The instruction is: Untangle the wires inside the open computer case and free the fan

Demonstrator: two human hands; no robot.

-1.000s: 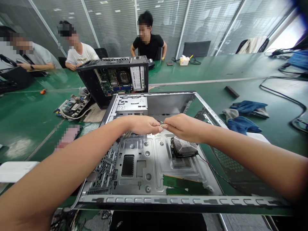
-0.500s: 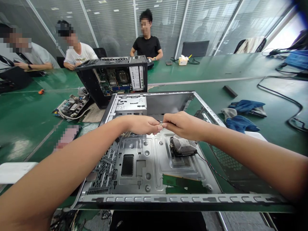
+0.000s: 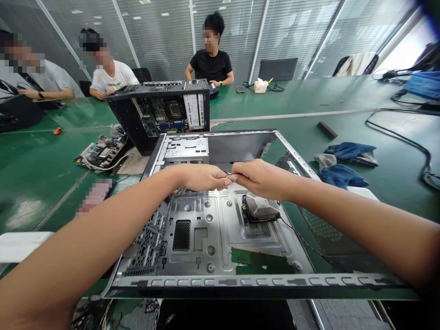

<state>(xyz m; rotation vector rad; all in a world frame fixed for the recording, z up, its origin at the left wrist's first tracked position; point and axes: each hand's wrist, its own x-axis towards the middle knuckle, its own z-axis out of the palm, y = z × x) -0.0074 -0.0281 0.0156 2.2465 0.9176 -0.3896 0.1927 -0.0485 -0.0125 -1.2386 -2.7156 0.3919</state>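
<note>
Left hand [image 3: 204, 178] and right hand [image 3: 257, 176] bare; left forearm [image 3: 113, 220] and right forearm [image 3: 343, 206] likewise, smooth and tapering to slim wrists. Black lap garment [image 3: 227, 316], apparently cloth; weave indistinct.

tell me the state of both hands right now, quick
Left hand: closed, pinching what looks like a thin, pale wire.
Right hand: closed, seemingly pinching the same wire.

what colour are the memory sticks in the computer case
The memory sticks are green, shown in the head view.
</note>
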